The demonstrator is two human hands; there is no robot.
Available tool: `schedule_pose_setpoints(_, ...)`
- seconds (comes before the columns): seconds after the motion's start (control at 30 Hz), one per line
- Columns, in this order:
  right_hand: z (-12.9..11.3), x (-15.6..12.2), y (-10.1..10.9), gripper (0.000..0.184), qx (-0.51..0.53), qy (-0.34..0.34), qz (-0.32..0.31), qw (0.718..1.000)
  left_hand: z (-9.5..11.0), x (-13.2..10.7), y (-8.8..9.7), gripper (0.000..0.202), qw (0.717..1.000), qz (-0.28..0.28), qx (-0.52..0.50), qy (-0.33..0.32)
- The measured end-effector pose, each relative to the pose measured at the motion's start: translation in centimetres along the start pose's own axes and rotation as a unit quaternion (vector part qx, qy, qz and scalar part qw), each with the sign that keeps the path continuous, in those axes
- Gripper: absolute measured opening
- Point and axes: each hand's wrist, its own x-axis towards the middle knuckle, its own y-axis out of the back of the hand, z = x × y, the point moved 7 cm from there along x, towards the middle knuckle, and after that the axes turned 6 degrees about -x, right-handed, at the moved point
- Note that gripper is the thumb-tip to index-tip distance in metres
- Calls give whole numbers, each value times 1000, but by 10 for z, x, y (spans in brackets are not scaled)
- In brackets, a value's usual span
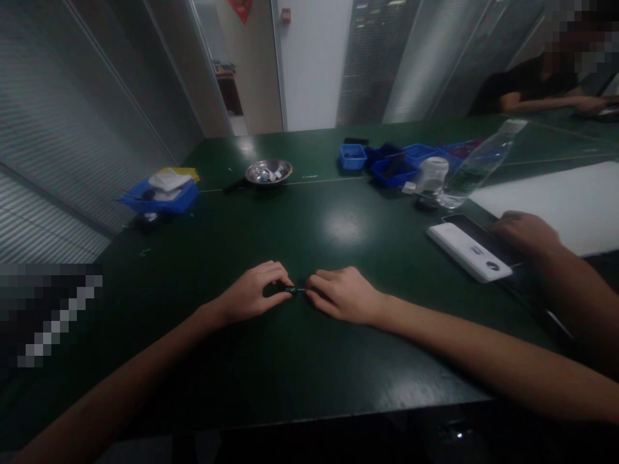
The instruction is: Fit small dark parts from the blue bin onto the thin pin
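Note:
Low over the near part of the green table [232, 380], my two hands face each other. Thumb and fingers of my left hand [254, 289] pinch a small dark piece with greenish marks [291, 290]. From that piece a thin metal rod [302, 290] runs straight across the short gap to my right hand [344, 293]. My right fingers are closed on the rod's other end, which they hide. The dark piece is too small for me to tell its kind.
Further off stand a metal bowl [269, 173] with small parts, a blue bin [164, 196] at left and several blue bins [394, 171] at right. A tilted clear bottle [481, 166], a white jar [432, 174] and a white power bank [467, 250] lie near another person's hand [529, 232].

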Motion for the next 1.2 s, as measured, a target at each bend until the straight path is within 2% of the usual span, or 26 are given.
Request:
schedule_pose_setpoints(0.9, 1, 0, -2, 32, 6, -8, -4, 1000, -1, 2, -4, 19, 1000, 3, 14, -1)
schedule_pose_setpoints(1.2, 0, 3, 0, 29, -3, -6, -5, 1000, 2, 4, -11, 21, 1000, 8, 17, -2)
